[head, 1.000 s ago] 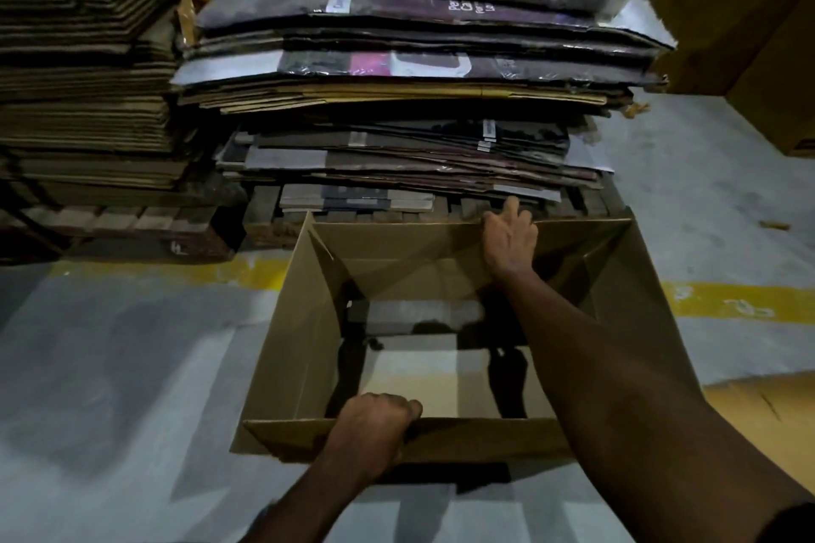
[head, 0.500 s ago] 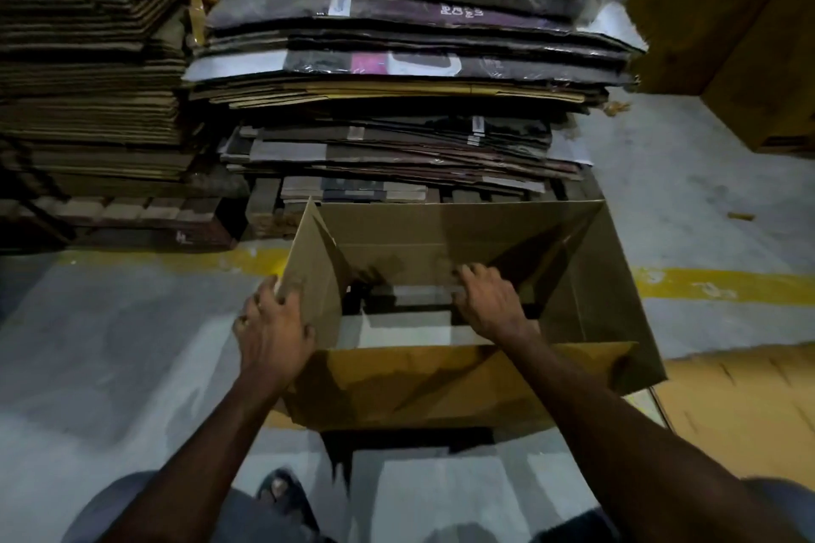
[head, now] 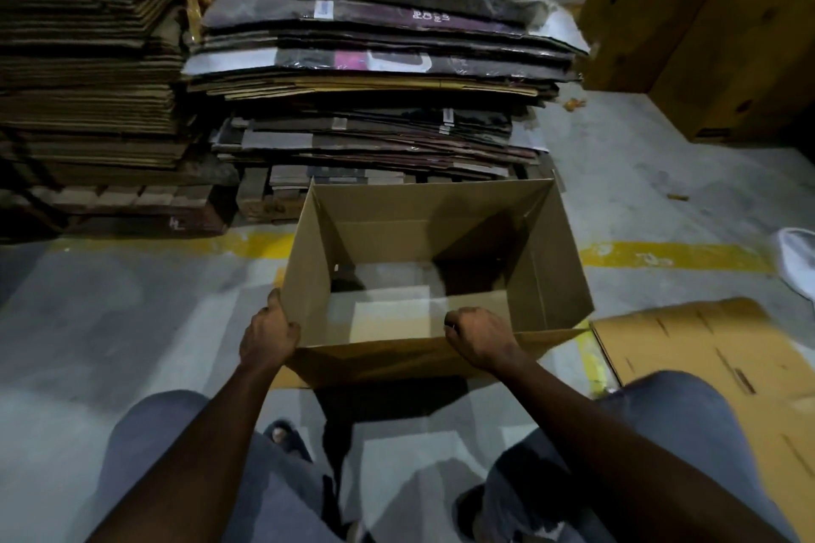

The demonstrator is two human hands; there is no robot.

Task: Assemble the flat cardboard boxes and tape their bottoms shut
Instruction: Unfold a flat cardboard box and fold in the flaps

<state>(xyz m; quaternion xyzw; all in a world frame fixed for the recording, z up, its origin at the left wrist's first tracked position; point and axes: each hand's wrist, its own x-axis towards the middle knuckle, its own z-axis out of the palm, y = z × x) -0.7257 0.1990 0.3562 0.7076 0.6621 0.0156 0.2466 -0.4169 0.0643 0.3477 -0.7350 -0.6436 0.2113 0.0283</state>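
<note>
**Knees** (head: 661, 432): clad in blue cloth, set either side of the work, nearest the camera.

**Left hand** (head: 269, 335): closed round the near left corner of the box, thumb on the outer face.

**Right hand** (head: 478, 337): fingers curled over the top edge of the near wall, which is gripped.

**Box** (head: 551, 278): stood on the grey floor (head: 110, 322) just ahead of the knees, squared open, top uppermost. Floor is seen through the bottom; no tape is seen.

**Step judged in hand:** squaring up. The box is judged next to be turned over, so that the bottom flaps can be folded in and taped. No tape roll is in view.

**Flat sheet** (head: 705, 362): laid on the floor just right of the box.

**Yellow line** (head: 670, 256): painted across the floor beyond.

**Flattened cartons** (head: 375, 71): stacked on a pallet (head: 264, 198) behind the box.

**Made-up boxes** (head: 705, 35): far right.
</note>
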